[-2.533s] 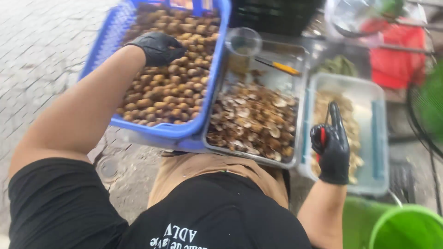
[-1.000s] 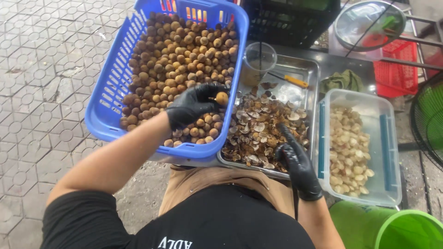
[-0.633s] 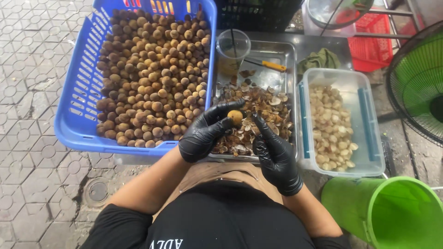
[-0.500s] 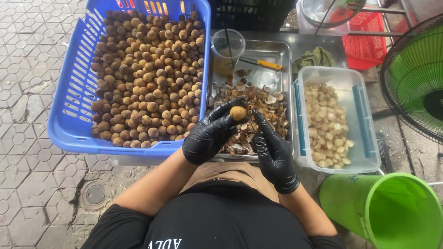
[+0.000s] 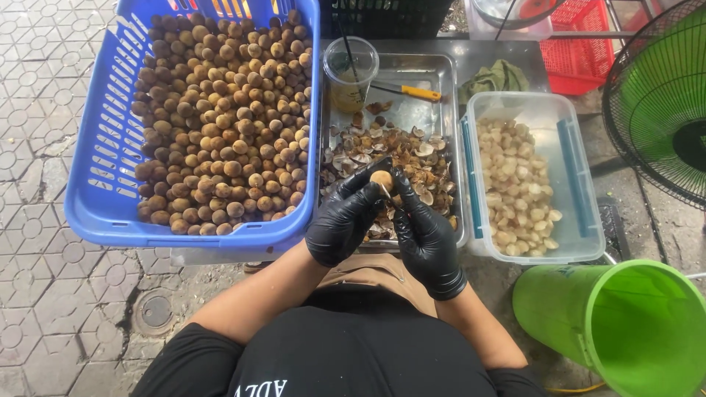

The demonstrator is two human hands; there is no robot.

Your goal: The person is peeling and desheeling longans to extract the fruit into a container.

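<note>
My left hand (image 5: 344, 220) in a black glove holds a small round brown fruit (image 5: 381, 179) at its fingertips above a steel tray (image 5: 434, 77) heaped with empty shells (image 5: 412, 158). My right hand (image 5: 426, 239), also gloved in black, presses against the same fruit from the right; a small tool in it is mostly hidden. A blue slotted basket (image 5: 103, 162) full of whole brown fruits (image 5: 220, 117) sits to the left. A clear plastic tub (image 5: 581, 184) of pale peeled fruit flesh (image 5: 515, 184) sits to the right.
A plastic cup (image 5: 351, 70) and a yellow-handled knife (image 5: 412, 91) lie at the tray's far end, beside a green cloth (image 5: 500, 76). A green bucket (image 5: 625, 323) stands at lower right, a green fan (image 5: 662, 95) at right, a red basket (image 5: 581, 44) behind. Paved ground lies left.
My left hand took one fruit from the blue basket and carried it over the shell tray. My right hand came in from the tub side and now meets the fruit.
</note>
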